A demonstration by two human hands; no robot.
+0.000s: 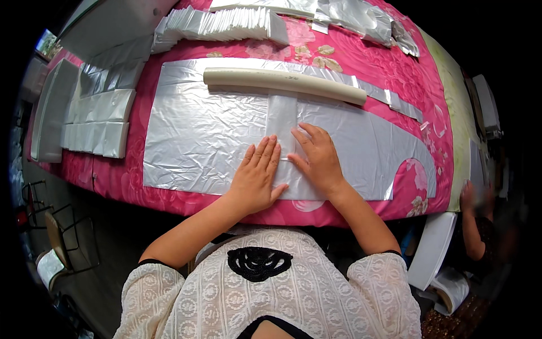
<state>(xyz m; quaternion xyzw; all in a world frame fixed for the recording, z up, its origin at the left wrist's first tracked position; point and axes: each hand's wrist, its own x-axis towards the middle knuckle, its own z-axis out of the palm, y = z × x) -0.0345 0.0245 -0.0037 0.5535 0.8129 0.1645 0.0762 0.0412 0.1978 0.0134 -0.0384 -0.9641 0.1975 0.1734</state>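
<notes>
A large silver plastic sheet (192, 130), finely creased, lies spread in front of me. A paler strip (282, 113) runs over its middle from the tube toward me. My left hand (257, 178) lies flat by the strip's left edge, fingers stretched out and thumb apart. On the strip's right side rests my right hand (316, 155), its fingers bent a little and apart, the fingertips touching the film. An off-white tube (282, 80) lies across the sheet beyond both hands, over the strip's far end.
A pink flowered cloth (293, 39) covers the table. Stacks of folded silver-white packets stand at the back (226, 25) and at the left (99, 118), beside a white box (53, 110). Crumpled silver film (355, 20) lies at the far right. Another person's arm (473, 226) shows at the right.
</notes>
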